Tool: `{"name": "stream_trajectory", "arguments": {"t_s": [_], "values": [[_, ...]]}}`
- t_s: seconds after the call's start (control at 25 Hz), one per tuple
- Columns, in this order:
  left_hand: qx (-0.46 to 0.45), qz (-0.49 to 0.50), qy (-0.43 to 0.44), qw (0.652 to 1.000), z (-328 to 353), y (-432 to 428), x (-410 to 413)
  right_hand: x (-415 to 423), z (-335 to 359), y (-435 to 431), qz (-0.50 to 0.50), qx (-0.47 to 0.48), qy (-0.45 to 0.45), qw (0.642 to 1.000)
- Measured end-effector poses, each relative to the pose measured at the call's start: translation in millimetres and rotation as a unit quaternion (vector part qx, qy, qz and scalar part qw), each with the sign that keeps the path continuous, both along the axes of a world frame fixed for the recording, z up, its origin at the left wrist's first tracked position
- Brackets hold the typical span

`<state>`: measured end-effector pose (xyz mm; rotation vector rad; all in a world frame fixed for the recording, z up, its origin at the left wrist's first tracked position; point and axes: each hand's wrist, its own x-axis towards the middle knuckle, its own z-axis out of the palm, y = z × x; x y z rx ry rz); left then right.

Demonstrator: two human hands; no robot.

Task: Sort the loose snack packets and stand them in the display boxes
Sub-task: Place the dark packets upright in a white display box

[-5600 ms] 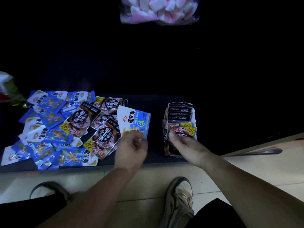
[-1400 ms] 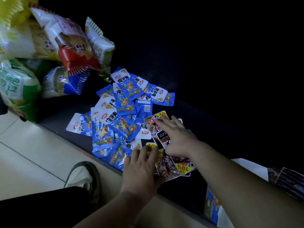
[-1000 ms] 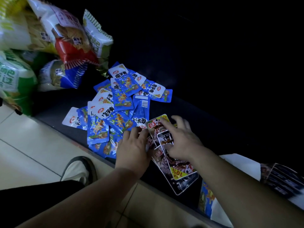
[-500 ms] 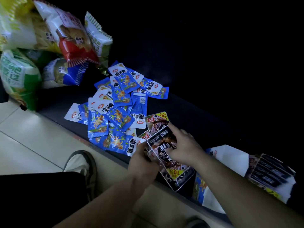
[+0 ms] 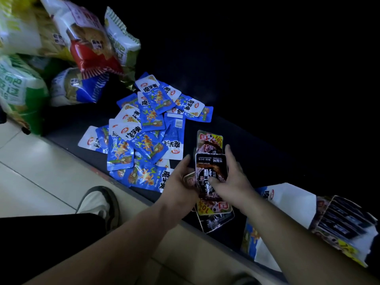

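Both hands hold a stack of black snack packets (image 5: pixel 210 171) above the dark shelf (image 5: pixel 257 153). My left hand (image 5: pixel 181 182) grips the stack's left edge. My right hand (image 5: pixel 230 177) pinches it from the right, thumb on the top packet's face. Further black packets fan out below the stack (image 5: pixel 216 219) and one sticks out above it (image 5: pixel 209 140). A heap of blue snack packets (image 5: pixel 144 130) lies to the left on the shelf. At the far right stands a display box (image 5: pixel 345 223) filled with black packets, beside a white and blue display box (image 5: pixel 287 204).
Large crisp bags (image 5: pixel 86 40) pile up at the back left, with a green bag (image 5: pixel 18 89) by the floor. My shoe (image 5: pixel 98 202) rests on the pale tiled floor (image 5: pixel 41 177) just before the shelf edge. The shelf's back is in darkness.
Both hands have gathered the scattered black packets into one stack and lifted it slightly off the shelf. The view has swung a little, bringing the display boxes further in at the right.
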<state>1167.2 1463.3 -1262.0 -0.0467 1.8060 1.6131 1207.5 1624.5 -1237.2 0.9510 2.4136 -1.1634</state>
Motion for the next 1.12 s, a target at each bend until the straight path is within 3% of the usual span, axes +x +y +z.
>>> {"name": "stream_trajectory", "arguments": {"t_s": [0.36, 0.6, 0.88, 1.12], "values": [[-0.057, 0.106, 0.024, 0.992, 11.9, 2.4, -20.3, -7.9, -0.3, 8.9, -0.065, -0.135, 0.004, 0.989], [-0.086, -0.019, 0.150, 0.985, 22.8, 6.6, -7.8, -9.5, -3.6, -8.1, -0.065, -0.110, 0.045, 0.991], [-0.085, -0.090, 0.085, 0.989, 24.8, 1.1, -19.9, -7.6, 6.5, -8.0, -0.080, -0.168, 0.024, 0.982], [-0.013, -0.030, 0.067, 0.997, 59.6, -1.9, -32.3, -14.4, 51.9, -3.9, -0.062, -0.117, 0.131, 0.983]]}}
